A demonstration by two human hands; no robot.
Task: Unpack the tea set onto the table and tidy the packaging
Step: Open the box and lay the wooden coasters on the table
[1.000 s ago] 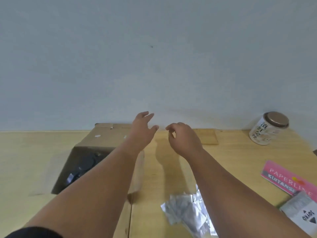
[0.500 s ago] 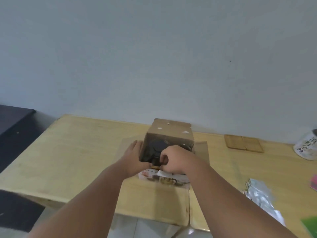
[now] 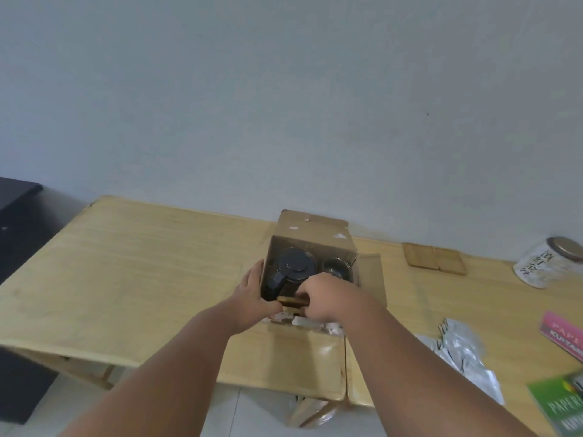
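Note:
An open cardboard box [image 3: 310,230] lies on its side on the wooden table [image 3: 142,263], its mouth facing me. Inside sit a dark teapot [image 3: 291,271] on the left and a dark cup [image 3: 337,268] on the right. My left hand [image 3: 252,294] rests flat against the box's left wall. At the box's front edge my right hand [image 3: 321,296] is closed on a flat wooden piece [image 3: 291,300]. A printed flap or leaflet [image 3: 299,320] shows under my hands.
Two wooden coasters [image 3: 435,263] lie at the back right, next to a white jar with a metal lid [image 3: 549,266]. Crumpled silver packaging [image 3: 460,354] lies at the right, with a pink booklet [image 3: 564,332] and a green booklet [image 3: 561,405]. Dark furniture [image 3: 15,222] stands to the left.
My view has swung left and down to the box. Both hands came from the air onto the box; the right hand has closed on the wooden piece at its mouth.

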